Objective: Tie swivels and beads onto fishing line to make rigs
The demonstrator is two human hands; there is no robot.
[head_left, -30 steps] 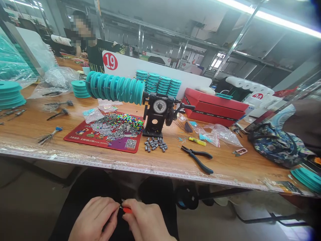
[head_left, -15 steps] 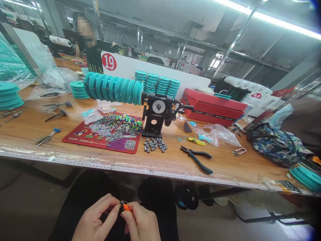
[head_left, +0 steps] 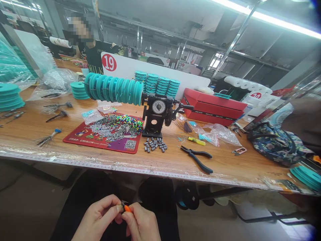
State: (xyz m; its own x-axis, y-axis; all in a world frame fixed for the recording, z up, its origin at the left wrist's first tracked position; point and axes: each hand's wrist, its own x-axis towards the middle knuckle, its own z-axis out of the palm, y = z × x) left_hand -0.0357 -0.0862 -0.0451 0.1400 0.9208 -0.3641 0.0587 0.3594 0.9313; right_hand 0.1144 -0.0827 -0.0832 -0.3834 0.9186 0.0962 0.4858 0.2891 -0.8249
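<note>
Low over my lap, in front of the table edge, my two hands meet at the fingertips. My left hand [head_left: 101,216] is closed in a pinch around a small dark piece [head_left: 122,203], too small to name. Between the thumb and forefinger of my right hand [head_left: 142,221] sits a small orange piece [head_left: 127,209], its end close to the dark one. Whether the two pieces are joined I cannot tell.
On the table stands a black hand-crank winder [head_left: 154,117] with teal foam spools [head_left: 114,87]. A red mat [head_left: 87,139] bears beads and metal parts. Grey cylinders [head_left: 155,144], pliers [head_left: 198,159] and a red box [head_left: 213,107] lie about. A person [head_left: 100,50] sits opposite.
My left fingers have shifted slightly around the dark piece, and the orange piece has moved a little right and down. The person opposite has moved their head slightly left.
</note>
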